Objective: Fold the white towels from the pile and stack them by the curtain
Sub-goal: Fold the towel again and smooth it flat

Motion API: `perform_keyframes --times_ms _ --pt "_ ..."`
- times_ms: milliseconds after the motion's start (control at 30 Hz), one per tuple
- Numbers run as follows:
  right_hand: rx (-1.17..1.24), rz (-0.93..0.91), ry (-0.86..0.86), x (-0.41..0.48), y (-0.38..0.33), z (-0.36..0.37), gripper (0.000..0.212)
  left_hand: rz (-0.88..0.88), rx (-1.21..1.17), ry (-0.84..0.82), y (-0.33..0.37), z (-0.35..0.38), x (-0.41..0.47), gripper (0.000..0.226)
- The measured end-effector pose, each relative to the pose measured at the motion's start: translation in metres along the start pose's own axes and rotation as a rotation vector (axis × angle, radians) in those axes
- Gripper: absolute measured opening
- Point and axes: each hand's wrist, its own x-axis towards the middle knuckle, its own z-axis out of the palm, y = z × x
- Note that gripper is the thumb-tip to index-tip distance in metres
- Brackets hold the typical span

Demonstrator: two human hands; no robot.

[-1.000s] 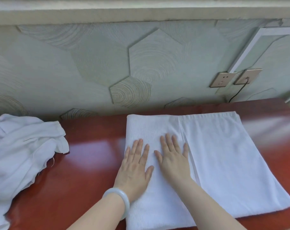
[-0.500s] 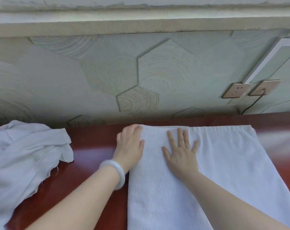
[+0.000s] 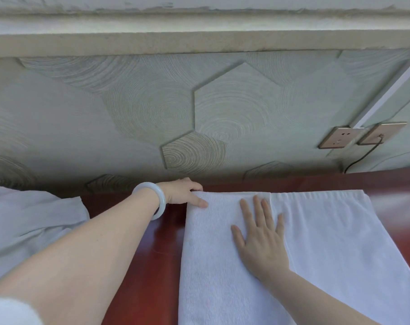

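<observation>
— Where's the towel?
— A white towel (image 3: pixel 316 242) lies partly folded on the red table (image 3: pixel 157 266), against the wall.
— And the hands?
— Left hand (image 3: pixel 182 192) pinches its far left corner; right hand (image 3: pixel 261 240) presses flat, fingers spread. Unfolded pile (image 3: pixel 28 228) sits left.

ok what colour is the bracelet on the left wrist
The bracelet is pale milky white, seen in the head view.

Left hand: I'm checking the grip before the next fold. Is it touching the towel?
Touching. The head view shows the left hand at the towel's far left corner, fingers curled over its edge.
</observation>
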Motion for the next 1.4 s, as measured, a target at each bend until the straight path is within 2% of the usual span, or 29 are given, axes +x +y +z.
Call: perform_keyframes --times_ms 67,100,200,267,367,433,500,533,667,900,1000,1167,1267,1333,1400 --pt "-0.004 0.007 -0.01 0.001 0.0 0.0 0.07 0.019 -0.064 0.013 0.002 0.0 0.002 0.03" --pt "-0.007 0.009 -0.005 0.001 0.0 0.0 0.07 -0.006 -0.019 0.043 0.002 0.001 0.004 0.033" --pt "-0.024 -0.012 0.02 0.001 0.001 0.003 0.064 -0.121 0.221 0.22 -0.001 0.009 0.004 0.042" --pt "-0.053 -0.023 0.023 0.001 0.001 0.006 0.062 -0.128 0.232 0.359 -0.008 0.02 0.004 0.046" --pt "-0.071 -0.031 0.031 0.002 0.002 0.007 0.062 -0.127 0.232 0.471 -0.011 0.034 0.002 0.042" --pt "-0.072 -0.029 0.031 0.002 0.002 0.006 0.063 -0.149 0.246 0.659 -0.003 0.042 -0.003 0.042" --pt "-0.068 -0.018 0.022 0.002 0.001 0.006 0.064 -0.065 0.326 0.927 0.015 0.057 -0.013 0.04" --pt "-0.066 -0.017 0.016 0.002 0.001 0.007 0.064 -0.013 0.346 0.97 0.024 0.071 -0.018 0.04" --pt "-0.071 -0.019 0.024 0.003 0.002 0.005 0.064 0.012 0.337 0.795 0.03 0.121 -0.022 0.065" --pt "-0.061 -0.04 -0.046 0.017 0.003 -0.003 0.072 -0.004 0.303 0.801 0.027 0.123 -0.016 0.07" --pt "-0.056 0.021 -0.068 0.036 0.01 -0.005 0.074 0.005 0.295 0.838 0.021 0.123 -0.011 0.07" --pt "-0.003 0.038 -0.091 0.046 0.007 -0.003 0.076 -0.024 0.318 0.781 0.017 0.113 -0.006 0.079" --pt "0.128 0.078 -0.227 0.057 0.008 -0.021 0.069 -0.073 0.357 0.75 0.025 0.105 -0.013 0.085" --pt "0.211 0.086 -0.149 0.042 0.007 -0.035 0.07 -0.078 0.332 0.814 0.035 0.113 -0.029 0.081" --pt "0.168 0.027 -0.013 0.009 0.004 -0.039 0.067 0.01 0.305 0.867 0.049 0.142 -0.053 0.073"
